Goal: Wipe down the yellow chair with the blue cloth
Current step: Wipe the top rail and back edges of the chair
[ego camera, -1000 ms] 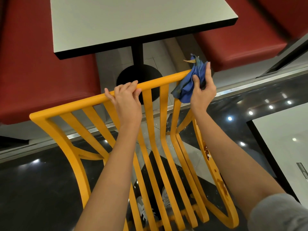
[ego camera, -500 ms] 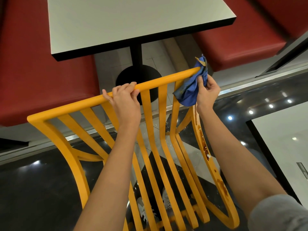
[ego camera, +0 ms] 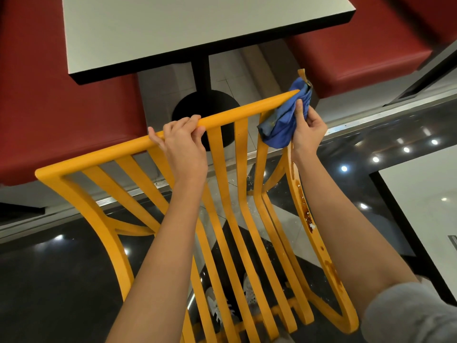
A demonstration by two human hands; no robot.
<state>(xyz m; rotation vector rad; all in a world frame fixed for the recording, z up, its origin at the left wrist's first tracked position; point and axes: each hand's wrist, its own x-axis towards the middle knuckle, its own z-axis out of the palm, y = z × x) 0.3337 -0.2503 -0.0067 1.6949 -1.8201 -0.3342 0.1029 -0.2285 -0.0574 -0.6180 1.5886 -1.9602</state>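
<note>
From the head view, the wiping looks to be at an early or middle stage: the blue cloth (ego camera: pixel 284 117) is bunched over the right end of the top rail of the yellow chair (ego camera: pixel 222 117), right at the corner where the rail turns down into the right side post, so that corner is the part being worked now. The rail between the two hands reads as clean and evenly yellow, though whether it has been wiped cannot be told. What plainly remains is the right side post, which carries brown smears and small whitish specks running down much of its length below the cloth; the slats and the left post show no obvious dirt, and the seat is blurred low in the frame. The right hand (ego camera: pixel 309 129) is closed around the cloth, its fingers (ego camera: pixel 298 112) pressed against the blue fabric with one extended up along it, the cloth lying between them and the chair and hanging a little below in a loose fold toward the nearest slat. The left hand (ego camera: pixel 184 144) is curled shut over the top rail near its middle, fingertips hooked over the far side, apparently steadying the chair; it is well apart from the cloth. Beyond the chair stands a white table (ego camera: pixel 173 33) with red seats (ego camera: pixel 61 95) either side, none of it touching the cloth
</note>
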